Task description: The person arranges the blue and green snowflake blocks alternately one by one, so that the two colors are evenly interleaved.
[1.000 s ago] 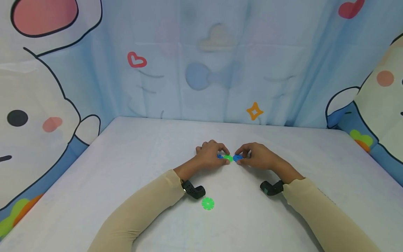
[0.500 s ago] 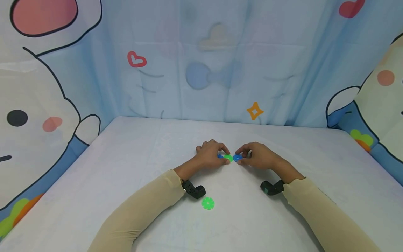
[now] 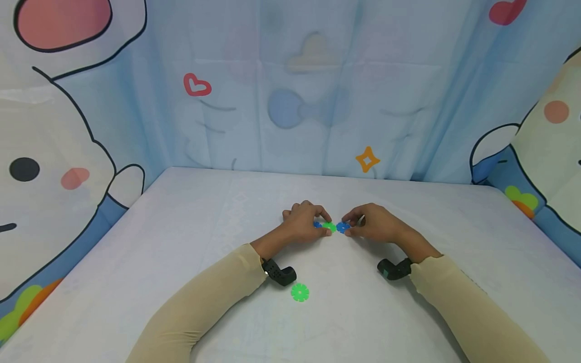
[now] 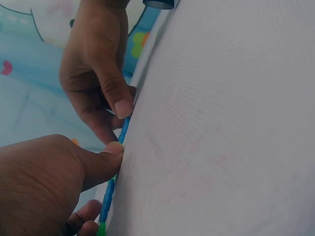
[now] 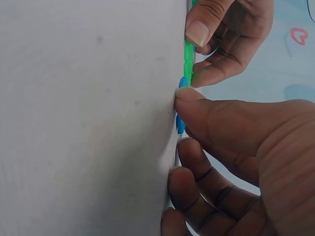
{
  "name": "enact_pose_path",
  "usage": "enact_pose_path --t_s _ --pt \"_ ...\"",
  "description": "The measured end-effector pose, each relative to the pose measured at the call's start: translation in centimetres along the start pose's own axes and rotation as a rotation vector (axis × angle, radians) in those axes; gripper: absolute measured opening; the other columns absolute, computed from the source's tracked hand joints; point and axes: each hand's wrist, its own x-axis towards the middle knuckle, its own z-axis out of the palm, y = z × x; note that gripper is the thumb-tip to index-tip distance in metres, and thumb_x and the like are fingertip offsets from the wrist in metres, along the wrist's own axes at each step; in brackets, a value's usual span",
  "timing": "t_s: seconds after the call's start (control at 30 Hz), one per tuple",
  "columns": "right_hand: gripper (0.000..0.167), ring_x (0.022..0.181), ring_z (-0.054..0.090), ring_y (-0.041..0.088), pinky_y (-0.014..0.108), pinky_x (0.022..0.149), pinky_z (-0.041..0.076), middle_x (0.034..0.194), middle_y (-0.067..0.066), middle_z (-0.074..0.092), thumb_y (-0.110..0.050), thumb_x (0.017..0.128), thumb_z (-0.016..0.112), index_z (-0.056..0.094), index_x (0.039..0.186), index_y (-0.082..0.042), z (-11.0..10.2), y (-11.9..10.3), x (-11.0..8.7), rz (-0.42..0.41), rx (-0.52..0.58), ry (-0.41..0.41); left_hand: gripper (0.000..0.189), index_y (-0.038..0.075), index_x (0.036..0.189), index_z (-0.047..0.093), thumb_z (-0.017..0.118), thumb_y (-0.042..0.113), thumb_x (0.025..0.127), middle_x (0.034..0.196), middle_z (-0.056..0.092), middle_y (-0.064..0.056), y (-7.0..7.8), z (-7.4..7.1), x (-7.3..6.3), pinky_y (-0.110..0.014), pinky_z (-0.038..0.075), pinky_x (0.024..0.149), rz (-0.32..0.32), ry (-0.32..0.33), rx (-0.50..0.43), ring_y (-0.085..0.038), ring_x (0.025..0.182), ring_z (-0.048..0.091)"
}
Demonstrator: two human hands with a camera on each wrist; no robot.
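Observation:
On the white table, my left hand pinches a green notched building disc between thumb and fingers. Another blue disc shows partly under that palm. My right hand holds a blue notched disc at its right side, its edge meeting the green one. Seen edge-on in the right wrist view, this blue disc lies under the thumb, in line with the green disc. The left wrist view shows more blue and green pieces in the row, partly hidden by my left hand.
A loose green notched disc lies flat nearer me, close to the black left wrist camera. Another black camera is on the right wrist. A blue cartoon curtain hangs behind the table.
My right hand has shifted slightly to the right, its fingertips now further back on the blue disc. The left hand and the discs look unmoved.

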Motion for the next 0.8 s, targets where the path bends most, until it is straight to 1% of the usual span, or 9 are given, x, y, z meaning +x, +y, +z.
enact_pose_path --t_s 0.3,0.53,0.7,0.8 --pt "0.033 0.082 0.061 0.016 0.027 0.066 0.05 0.098 0.009 0.069 -0.019 0.087 0.074 0.071 0.115 -0.002 -0.2 0.5 -0.8 0.011 0.009 0.017 0.028 0.032 0.114 0.07 0.071 0.042 0.088 0.125 0.058 -0.001 0.6 0.3 0.1 -0.048 0.033 0.092 0.029 -0.007 -0.008 -0.026 0.118 0.049" --pt "0.036 0.081 0.061 0.016 0.026 0.065 0.049 0.097 0.008 0.068 -0.022 0.087 0.074 0.069 0.118 -0.003 -0.3 0.6 -1.4 0.036 -0.008 0.019 0.028 0.031 0.114 0.07 0.072 0.042 0.088 0.126 0.059 -0.001 1.0 0.3 0.3 -0.047 0.033 0.091 0.038 -0.02 -0.007 -0.026 0.118 0.05" --pt "0.036 0.073 0.058 0.013 0.027 0.061 0.049 0.093 0.005 0.067 -0.026 0.091 0.07 0.068 0.119 -0.004 -0.7 -0.2 -2.6 0.026 -0.011 0.032 0.03 0.03 0.116 0.069 0.071 0.042 0.088 0.126 0.058 -0.002 1.2 0.2 0.4 -0.045 0.034 0.09 0.051 -0.048 -0.007 -0.026 0.118 0.05" --pt "0.033 0.069 0.056 0.013 0.027 0.059 0.047 0.091 0.002 0.065 -0.029 0.092 0.069 0.07 0.116 -0.006 -0.6 -1.2 -3.8 -0.017 0.007 0.034 0.033 0.03 0.118 0.068 0.071 0.043 0.088 0.127 0.058 -0.002 1.1 0.1 0.4 -0.045 0.034 0.091 0.045 -0.062 -0.007 -0.026 0.118 0.049"
